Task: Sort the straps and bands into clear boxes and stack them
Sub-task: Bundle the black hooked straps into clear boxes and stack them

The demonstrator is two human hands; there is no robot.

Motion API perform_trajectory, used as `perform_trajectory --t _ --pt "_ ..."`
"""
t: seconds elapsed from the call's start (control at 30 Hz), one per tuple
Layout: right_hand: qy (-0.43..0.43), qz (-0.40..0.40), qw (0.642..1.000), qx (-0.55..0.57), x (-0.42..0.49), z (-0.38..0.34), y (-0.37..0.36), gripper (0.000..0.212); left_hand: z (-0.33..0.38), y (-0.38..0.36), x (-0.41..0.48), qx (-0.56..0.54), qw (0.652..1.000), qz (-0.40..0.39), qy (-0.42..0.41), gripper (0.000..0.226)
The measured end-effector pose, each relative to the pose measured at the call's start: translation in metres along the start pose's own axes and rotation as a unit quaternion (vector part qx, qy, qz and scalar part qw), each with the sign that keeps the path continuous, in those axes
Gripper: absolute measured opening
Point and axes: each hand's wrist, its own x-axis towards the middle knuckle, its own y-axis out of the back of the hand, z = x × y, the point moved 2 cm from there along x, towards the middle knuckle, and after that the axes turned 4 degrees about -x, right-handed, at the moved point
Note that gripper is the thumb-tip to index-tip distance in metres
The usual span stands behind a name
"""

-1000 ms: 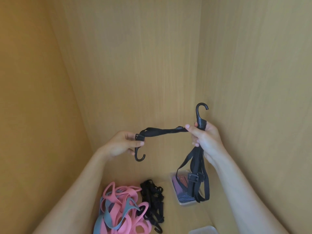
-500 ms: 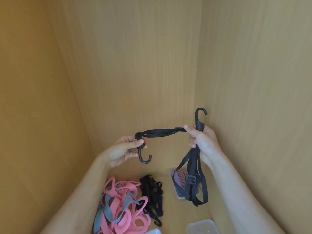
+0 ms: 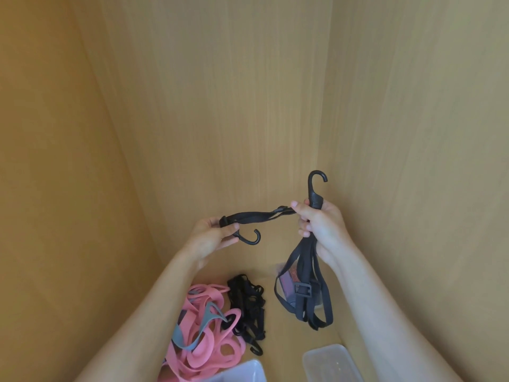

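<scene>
The left hand (image 3: 209, 238) and right hand (image 3: 319, 224) each grip a black hooked strap (image 3: 253, 217) held aloft. Beneath that strap lie pink bands (image 3: 203, 346), tangled black straps (image 3: 248, 301) and a clear box (image 3: 330, 362). Its hanging loops partly hide a filled box (image 3: 287, 285).

Both forearms (image 3: 154, 307) are bare up to the left hand (image 3: 209, 239) and right hand (image 3: 322, 227); fingernails (image 3: 294, 203) look short, though blurred.

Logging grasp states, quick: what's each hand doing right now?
Left hand: pinching the black hooked strap near one hook.
Right hand: gripping the same strap below its other hook.
</scene>
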Motion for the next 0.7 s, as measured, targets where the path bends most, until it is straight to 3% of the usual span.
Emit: perform_trajectory --t 0.13,0.23,0.33,0.43,0.57,0.7 --pt "-0.009 -0.006 0.999 -0.038 0.0 0.0 -0.001 0.014 -0.001 0.002 -0.001 0.069 0.995 0.065 -0.025 0.021" --pt "-0.048 -0.024 0.997 -0.051 0.003 0.003 -0.002 0.009 0.002 0.007 -0.002 0.055 0.992 0.109 -0.039 0.018" --pt "-0.059 -0.013 0.993 -0.105 0.01 0.007 0.0 0.012 0.005 0.01 -0.004 0.063 0.992 0.101 -0.034 0.009" --pt "-0.021 0.006 0.988 -0.151 0.011 0.006 -0.003 0.011 0.006 0.007 -0.004 0.141 0.987 0.068 -0.044 0.011" --pt "0.005 -0.058 0.994 -0.097 0.006 0.0 -0.007 0.021 0.008 -0.002 -0.007 0.182 0.982 0.028 -0.043 0.036" --pt "-0.004 -0.106 0.994 -0.033 0.003 0.003 -0.009 0.027 0.02 -0.007 -0.01 0.158 0.984 0.038 -0.078 0.034"
